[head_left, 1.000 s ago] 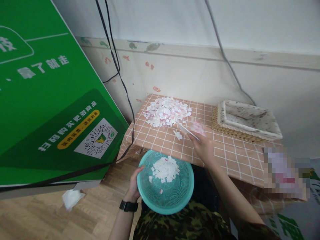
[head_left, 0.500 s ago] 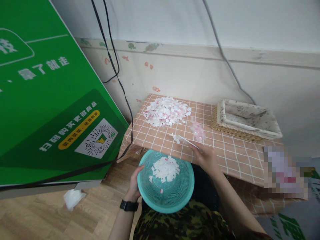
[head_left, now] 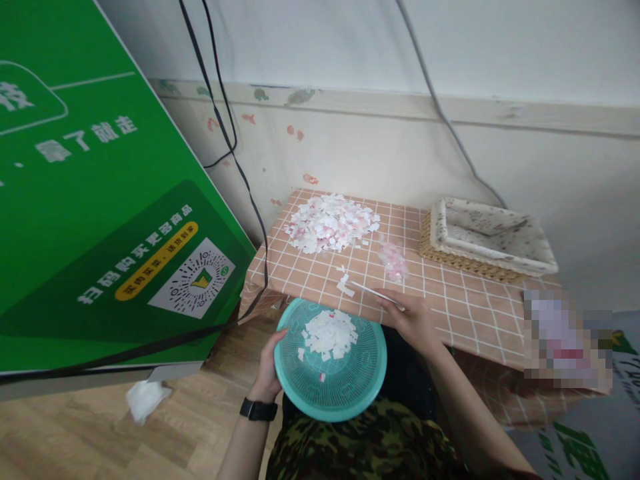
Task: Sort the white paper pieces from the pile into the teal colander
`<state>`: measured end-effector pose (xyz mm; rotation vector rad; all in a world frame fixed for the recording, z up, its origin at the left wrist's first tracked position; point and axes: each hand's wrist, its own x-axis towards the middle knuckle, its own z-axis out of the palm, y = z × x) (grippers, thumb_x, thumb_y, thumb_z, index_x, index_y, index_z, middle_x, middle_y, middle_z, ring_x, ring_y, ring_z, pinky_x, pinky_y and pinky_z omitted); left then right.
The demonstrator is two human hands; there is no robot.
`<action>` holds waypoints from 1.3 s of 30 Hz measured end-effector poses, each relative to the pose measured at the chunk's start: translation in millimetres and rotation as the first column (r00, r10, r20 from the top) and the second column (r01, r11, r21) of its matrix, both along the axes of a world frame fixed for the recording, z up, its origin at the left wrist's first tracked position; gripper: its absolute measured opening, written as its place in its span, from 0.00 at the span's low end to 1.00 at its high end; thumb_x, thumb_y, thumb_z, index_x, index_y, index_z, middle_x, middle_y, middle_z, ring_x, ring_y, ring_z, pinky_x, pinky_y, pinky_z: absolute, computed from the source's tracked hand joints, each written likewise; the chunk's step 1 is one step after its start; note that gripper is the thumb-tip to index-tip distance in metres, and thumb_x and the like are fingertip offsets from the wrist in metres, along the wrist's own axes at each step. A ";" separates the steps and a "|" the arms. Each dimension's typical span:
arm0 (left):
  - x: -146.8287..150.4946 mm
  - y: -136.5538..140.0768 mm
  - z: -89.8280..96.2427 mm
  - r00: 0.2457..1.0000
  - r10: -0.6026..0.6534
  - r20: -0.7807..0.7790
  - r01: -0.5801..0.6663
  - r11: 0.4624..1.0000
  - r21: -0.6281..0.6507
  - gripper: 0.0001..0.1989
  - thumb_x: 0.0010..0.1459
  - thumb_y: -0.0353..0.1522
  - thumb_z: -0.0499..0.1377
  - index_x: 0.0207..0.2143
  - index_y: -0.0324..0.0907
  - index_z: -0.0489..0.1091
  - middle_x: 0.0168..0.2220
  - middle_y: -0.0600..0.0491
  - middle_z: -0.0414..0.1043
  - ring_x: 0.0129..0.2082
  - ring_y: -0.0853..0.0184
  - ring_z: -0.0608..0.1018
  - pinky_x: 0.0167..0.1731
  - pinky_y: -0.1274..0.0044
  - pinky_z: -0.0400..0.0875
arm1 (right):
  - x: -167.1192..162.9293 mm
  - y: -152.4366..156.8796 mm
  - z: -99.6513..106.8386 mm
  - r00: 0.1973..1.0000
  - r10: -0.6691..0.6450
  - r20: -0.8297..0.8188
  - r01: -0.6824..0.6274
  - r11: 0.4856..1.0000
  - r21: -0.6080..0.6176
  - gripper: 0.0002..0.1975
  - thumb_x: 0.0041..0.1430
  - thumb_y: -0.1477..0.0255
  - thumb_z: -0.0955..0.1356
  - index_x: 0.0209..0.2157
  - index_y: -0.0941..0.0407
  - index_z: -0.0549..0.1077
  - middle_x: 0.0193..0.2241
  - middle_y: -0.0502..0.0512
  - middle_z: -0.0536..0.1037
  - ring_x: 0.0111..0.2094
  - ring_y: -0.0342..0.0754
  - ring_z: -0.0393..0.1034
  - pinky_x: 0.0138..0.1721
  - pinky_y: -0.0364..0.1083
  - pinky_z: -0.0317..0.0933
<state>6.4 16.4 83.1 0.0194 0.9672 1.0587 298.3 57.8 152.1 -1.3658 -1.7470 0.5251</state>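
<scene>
My left hand grips the left rim of a round turquoise plastic colander, held just below the table's front edge. Inside it lies a heap of small white paper pieces, a few with red marks. My right hand is closed on a thin, flat white card, seen nearly edge-on. The card's far end touches or nearly touches a few loose paper scraps near the front edge. Farther back sits a large pile of white and pinkish paper pieces, with a small pink-and-clear heap to its right.
A checked cloth covers the table against the wall. A lined wicker basket stands at its right. A green printed cabinet fills the left, with a black strap hanging close by. A white bag lies on the floor.
My right hand has moved slightly, and the card has shifted a little toward the front edge with the loose scraps by its tip. My left hand keeps holding the colander.
</scene>
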 end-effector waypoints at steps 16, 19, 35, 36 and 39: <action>-0.8 3.9 -15.2 0.999 -0.016 0.041 0.016 1.000 -0.007 0.10 0.49 0.32 0.60 0.33 0.33 0.74 0.29 0.46 0.78 0.28 0.60 0.78 0.34 0.69 0.72 | -8.7 1.3 3.0 0.997 0.043 -0.060 -0.049 0.994 -0.093 0.10 0.57 0.68 0.66 0.40 0.50 0.76 0.39 0.51 0.79 0.38 0.51 0.74 0.39 0.49 0.69; -1.3 4.9 -18.9 1.000 -0.024 0.016 0.024 1.000 -0.003 0.10 0.49 0.32 0.59 0.32 0.33 0.74 0.28 0.45 0.78 0.27 0.60 0.78 0.32 0.70 0.72 | -8.8 4.7 2.5 0.999 0.006 -0.054 -0.009 0.998 -0.065 0.10 0.56 0.67 0.66 0.40 0.49 0.77 0.38 0.51 0.79 0.38 0.52 0.75 0.39 0.49 0.69; 1.7 10.6 -6.6 0.999 0.000 0.045 0.001 1.000 -0.020 0.10 0.50 0.32 0.59 0.30 0.33 0.74 0.27 0.46 0.78 0.25 0.61 0.78 0.31 0.71 0.72 | -15.4 11.6 8.6 0.997 0.073 0.013 -0.073 0.997 0.009 0.10 0.57 0.71 0.66 0.40 0.50 0.76 0.37 0.50 0.79 0.36 0.48 0.75 0.38 0.46 0.68; 1.3 10.6 -7.3 0.999 0.005 0.041 -0.004 1.000 -0.021 0.09 0.50 0.32 0.59 0.30 0.33 0.74 0.27 0.46 0.78 0.25 0.62 0.78 0.31 0.72 0.72 | -13.4 8.3 6.7 0.999 0.035 0.022 -0.035 0.999 0.030 0.10 0.56 0.71 0.67 0.40 0.51 0.76 0.37 0.51 0.79 0.35 0.49 0.75 0.36 0.46 0.68; -0.2 9.9 -11.0 0.999 0.019 0.026 -0.018 0.999 -0.026 0.09 0.49 0.32 0.60 0.30 0.34 0.74 0.26 0.47 0.78 0.25 0.62 0.78 0.30 0.72 0.72 | -6.9 -2.9 2.8 0.997 -0.071 0.036 0.068 0.995 0.076 0.09 0.54 0.71 0.68 0.38 0.52 0.76 0.33 0.52 0.80 0.31 0.49 0.75 0.31 0.46 0.68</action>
